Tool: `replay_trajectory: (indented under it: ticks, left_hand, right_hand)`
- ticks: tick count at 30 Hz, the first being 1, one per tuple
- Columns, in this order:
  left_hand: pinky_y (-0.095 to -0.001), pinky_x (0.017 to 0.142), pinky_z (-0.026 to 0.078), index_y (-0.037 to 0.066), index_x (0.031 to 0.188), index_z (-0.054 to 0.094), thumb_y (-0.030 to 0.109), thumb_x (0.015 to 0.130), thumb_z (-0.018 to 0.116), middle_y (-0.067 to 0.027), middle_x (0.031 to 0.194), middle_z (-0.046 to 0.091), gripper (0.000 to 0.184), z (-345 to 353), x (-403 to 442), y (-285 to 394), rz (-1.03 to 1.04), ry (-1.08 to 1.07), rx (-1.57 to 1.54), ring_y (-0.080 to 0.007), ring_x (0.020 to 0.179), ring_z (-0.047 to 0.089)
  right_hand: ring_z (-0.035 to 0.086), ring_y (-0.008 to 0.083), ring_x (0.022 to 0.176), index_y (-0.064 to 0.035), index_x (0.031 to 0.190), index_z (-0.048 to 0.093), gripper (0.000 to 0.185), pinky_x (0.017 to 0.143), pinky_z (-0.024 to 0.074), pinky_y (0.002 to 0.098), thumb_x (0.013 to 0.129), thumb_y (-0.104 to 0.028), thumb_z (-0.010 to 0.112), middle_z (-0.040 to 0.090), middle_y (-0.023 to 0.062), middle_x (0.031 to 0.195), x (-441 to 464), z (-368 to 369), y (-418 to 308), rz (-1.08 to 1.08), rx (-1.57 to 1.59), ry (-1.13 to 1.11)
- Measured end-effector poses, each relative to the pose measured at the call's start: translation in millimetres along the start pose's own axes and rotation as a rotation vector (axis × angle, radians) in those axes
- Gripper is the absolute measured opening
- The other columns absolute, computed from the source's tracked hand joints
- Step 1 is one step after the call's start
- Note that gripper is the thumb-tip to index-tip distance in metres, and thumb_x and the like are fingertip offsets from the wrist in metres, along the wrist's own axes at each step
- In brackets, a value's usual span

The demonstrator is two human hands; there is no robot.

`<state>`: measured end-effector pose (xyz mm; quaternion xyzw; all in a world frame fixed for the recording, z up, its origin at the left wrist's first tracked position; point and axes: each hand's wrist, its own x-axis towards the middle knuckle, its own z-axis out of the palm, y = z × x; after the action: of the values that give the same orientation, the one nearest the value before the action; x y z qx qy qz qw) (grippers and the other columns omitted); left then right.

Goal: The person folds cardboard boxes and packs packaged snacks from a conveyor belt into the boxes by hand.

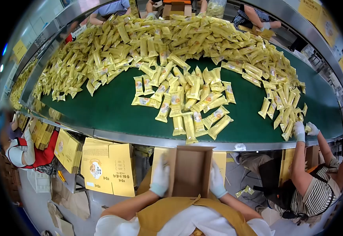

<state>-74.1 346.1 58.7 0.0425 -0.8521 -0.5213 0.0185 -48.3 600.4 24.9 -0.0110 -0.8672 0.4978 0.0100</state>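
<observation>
An open cardboard box (191, 167) stands against the near edge of the conveyor, its bare brown inside facing me. My left hand (161, 177), in a white glove, grips its left side. My right hand (217, 181), gloved too, holds the right side, with the fingers partly hidden behind the wall. Just beyond the box lies a loose cluster of yellow wrapped snack packets (195, 98) on the green belt (116, 122). Several of these packets reach the belt's near edge in front of the box.
A large heap of packets (112, 51) spans the far belt. Flat yellow cartons (108, 167) stand to my left under the metal rim (104, 135). At right, a co-worker in a striped shirt (313, 192) handles packets with gloved hands (299, 131). Other people work across the belt.
</observation>
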Motion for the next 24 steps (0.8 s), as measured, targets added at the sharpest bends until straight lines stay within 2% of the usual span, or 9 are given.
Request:
replay_trajectory:
  ticks: [1,3,4,7,8,11,14,21,24]
  left_hand:
    - [-0.0449,0.106,0.043,-0.004,0.147,0.040,0.016,0.099,0.056,-0.0261,0.141,0.051,0.054,14,4,-7,0.097,-0.011,-0.047,-0.0410,0.124,0.054]
    - [-0.0455,0.106,0.043,-0.003,0.145,0.043,0.012,0.095,0.060,-0.0268,0.139,0.051,0.055,6,45,0,0.358,0.140,0.240,-0.0424,0.124,0.053]
    - [-0.0459,0.105,0.043,-0.003,0.144,0.044,0.009,0.093,0.062,-0.0272,0.139,0.051,0.055,2,73,8,0.487,0.213,0.384,-0.0431,0.124,0.052]
    - [-0.0469,0.107,0.042,-0.001,0.137,0.050,0.017,0.087,0.072,-0.0237,0.134,0.053,0.058,-9,150,56,0.496,0.229,0.230,-0.0433,0.124,0.051]
    - [-0.0475,0.105,0.043,0.006,0.138,0.052,0.028,0.086,0.073,-0.0226,0.134,0.054,0.060,-2,168,66,0.431,0.204,0.247,-0.0430,0.121,0.052]
    - [-0.0467,0.102,0.044,0.016,0.139,0.054,0.037,0.086,0.070,-0.0230,0.133,0.054,0.059,16,211,91,0.111,0.027,0.483,-0.0419,0.118,0.054]
    - [-0.0484,0.098,0.045,0.020,0.137,0.056,0.032,0.086,0.065,-0.0237,0.126,0.058,0.053,30,221,75,0.298,-0.022,0.781,-0.0417,0.113,0.056]
    - [-0.0481,0.101,0.044,0.025,0.141,0.053,0.021,0.084,0.062,-0.0246,0.131,0.056,0.058,-27,228,28,0.680,-0.246,0.791,-0.0407,0.117,0.055]
    - [-0.0460,0.101,0.044,0.019,0.146,0.047,0.022,0.085,0.063,-0.0211,0.127,0.059,0.063,-47,230,32,0.576,-0.373,0.646,-0.0382,0.117,0.056]
  right_hand:
    - [0.054,0.0396,0.122,0.0002,0.142,0.046,0.043,0.105,0.0427,0.0425,0.100,-0.006,0.046,0.053,0.0251,0.134,8,-2,0,-0.056,-0.133,0.017]
    - [0.058,0.0415,0.110,-0.0015,0.132,0.055,0.038,0.099,0.0451,0.0462,0.095,-0.003,0.051,0.059,0.0247,0.120,52,-17,-7,-0.184,-0.406,0.064]
    - [0.057,0.0404,0.101,-0.0018,0.120,0.060,0.034,0.093,0.0459,0.0481,0.085,0.001,0.057,0.059,0.0200,0.111,85,-35,-32,-0.356,-0.415,0.165]
    - [0.045,0.0425,0.130,-0.0037,0.134,0.053,0.066,0.112,0.0339,0.0509,0.070,0.010,0.054,0.049,0.0207,0.140,149,-75,-47,-0.515,-0.555,0.113]
    - [0.037,0.0435,0.139,-0.0087,0.139,0.051,0.070,0.116,0.0278,0.0543,0.070,0.002,0.061,0.044,0.0192,0.146,171,-85,-56,-0.521,-0.761,-0.021]
    - [0.027,0.0463,0.145,-0.0164,0.144,0.049,0.074,0.116,0.0199,0.0648,0.072,-0.015,0.068,0.043,0.0181,0.148,218,-81,-59,-0.418,-0.778,-0.268]
    - [0.021,0.0473,0.148,-0.0234,0.147,0.046,0.078,0.115,0.0154,0.0685,0.074,-0.033,0.069,0.040,0.0175,0.151,234,-67,-54,-0.356,-0.909,-0.364]
    - [0.033,0.0524,0.135,-0.0219,0.146,0.048,0.073,0.110,0.0207,0.0701,0.078,-0.042,0.066,0.046,0.0181,0.141,198,-74,-44,-0.169,-0.921,-0.076]
    - [0.037,0.0506,0.132,-0.0191,0.144,0.050,0.070,0.109,0.0246,0.0673,0.081,-0.045,0.068,0.047,0.0186,0.138,181,-71,-20,-0.267,-0.945,0.115]
